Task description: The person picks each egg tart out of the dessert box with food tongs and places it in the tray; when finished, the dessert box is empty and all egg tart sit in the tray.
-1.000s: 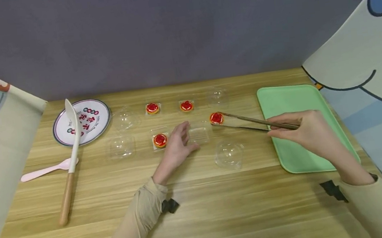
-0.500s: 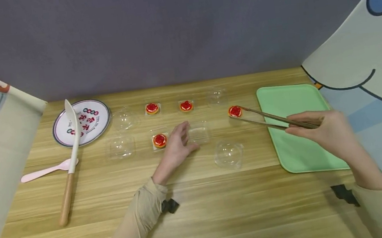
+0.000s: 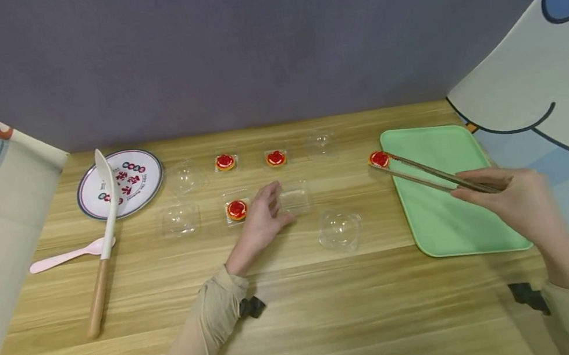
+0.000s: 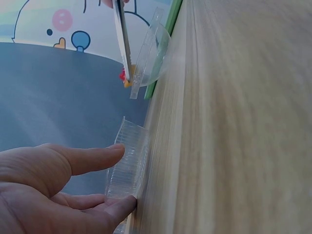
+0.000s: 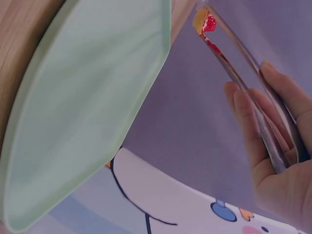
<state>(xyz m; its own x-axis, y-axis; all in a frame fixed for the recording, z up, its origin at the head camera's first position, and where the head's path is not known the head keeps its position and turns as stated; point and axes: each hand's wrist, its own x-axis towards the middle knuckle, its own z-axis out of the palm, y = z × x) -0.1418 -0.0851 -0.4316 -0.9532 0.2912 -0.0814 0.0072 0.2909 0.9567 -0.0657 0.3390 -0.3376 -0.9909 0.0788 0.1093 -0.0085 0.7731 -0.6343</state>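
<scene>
My right hand (image 3: 521, 203) holds metal tongs (image 3: 437, 175). Their tips grip a small tart (image 3: 379, 159) with a red topping, raised at the left edge of the green tray (image 3: 460, 192). The right wrist view shows the same tart (image 5: 204, 22) between the tong tips. My left hand (image 3: 263, 218) rests on the table, its thumb and fingers about the left end of a clear plastic container base (image 3: 294, 198). No tart lies in that base (image 4: 129, 161). Three other red-topped tarts sit in clear bases, one tart (image 3: 237, 210) just left of my left hand.
Several clear domed lids lie around, one lid (image 3: 340, 231) in front of the container base. At the left, a white spoon with a wooden handle (image 3: 99, 298) lies across a printed plate (image 3: 140, 188) and a pink spoon (image 3: 62, 259). A grey wall (image 3: 249, 52) stands behind.
My right hand has moved right with the tongs, carrying the tart from beside the container base to the tray's left edge. The left hand has stayed in place.
</scene>
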